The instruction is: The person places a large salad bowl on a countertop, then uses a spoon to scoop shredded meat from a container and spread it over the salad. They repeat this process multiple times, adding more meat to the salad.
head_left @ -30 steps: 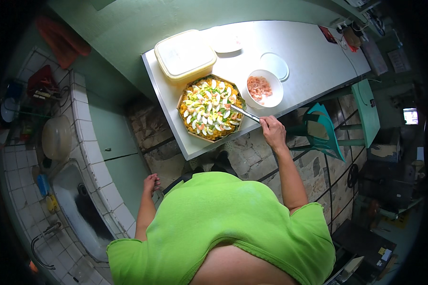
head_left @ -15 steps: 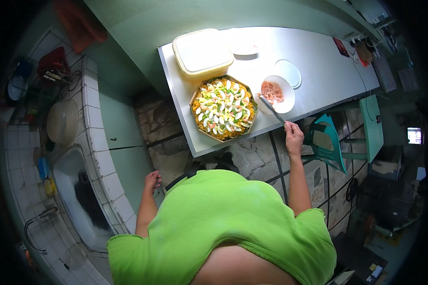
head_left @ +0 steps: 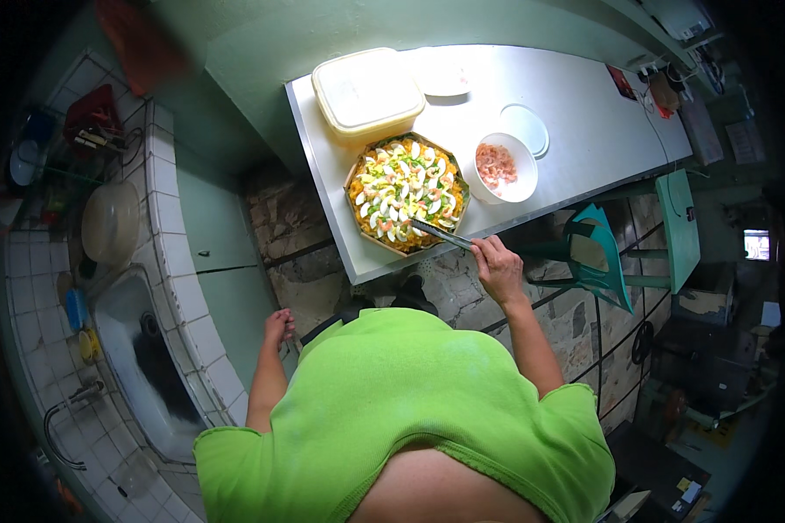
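My right hand [head_left: 499,268] is closed around the handle end of dark metal tongs [head_left: 449,236]. Their tips rest over the lower right part of an octagonal tray [head_left: 399,252]. Orange food [head_left: 366,213] fills that tray, topped with boiled egg slices [head_left: 433,207], chopped greens and pink shrimp pieces. Beside it on the right stands a white bowl [head_left: 525,185] partly filled with peeled shrimp [head_left: 495,166]. Down by my left side hangs my left hand [head_left: 278,327], its fingers curled, with nothing visible in them.
Behind the tray sits a lidded yellowish container [head_left: 368,91] on the white table [head_left: 576,113]. A white plate [head_left: 445,80] and a round pale lid [head_left: 525,129] lie farther back. A teal chair [head_left: 598,257] stands right of the table. A tiled counter with a sink [head_left: 144,349] runs along the left.
My right hand has swung left with the tongs, from the shrimp bowl over to the tray of food. The left hand has stayed about where it was.
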A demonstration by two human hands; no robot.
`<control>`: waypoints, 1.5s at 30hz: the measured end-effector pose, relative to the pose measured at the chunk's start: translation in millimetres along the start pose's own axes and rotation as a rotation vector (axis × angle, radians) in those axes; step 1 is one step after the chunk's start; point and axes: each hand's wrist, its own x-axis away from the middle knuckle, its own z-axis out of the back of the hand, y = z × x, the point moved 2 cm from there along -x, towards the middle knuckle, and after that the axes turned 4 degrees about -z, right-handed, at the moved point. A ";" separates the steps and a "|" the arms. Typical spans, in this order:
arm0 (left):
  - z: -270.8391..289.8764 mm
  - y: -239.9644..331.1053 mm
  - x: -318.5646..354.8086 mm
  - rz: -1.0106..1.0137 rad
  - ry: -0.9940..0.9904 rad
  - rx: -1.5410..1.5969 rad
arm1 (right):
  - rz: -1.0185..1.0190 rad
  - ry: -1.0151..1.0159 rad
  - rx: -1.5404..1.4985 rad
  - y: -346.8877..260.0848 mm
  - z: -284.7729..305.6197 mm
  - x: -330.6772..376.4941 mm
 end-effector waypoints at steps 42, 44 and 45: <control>3.3 1.9 8.2 0.025 0.013 -0.001 | -0.073 -0.093 -0.037 -13.0 8.0 -10.3; 0.6 5.6 9.2 0.036 0.023 -0.010 | -0.074 -0.097 -0.037 -15.7 4.7 -9.1; -0.7 7.8 9.7 0.014 0.013 0.000 | -0.067 -0.109 -0.017 -17.5 1.5 -9.0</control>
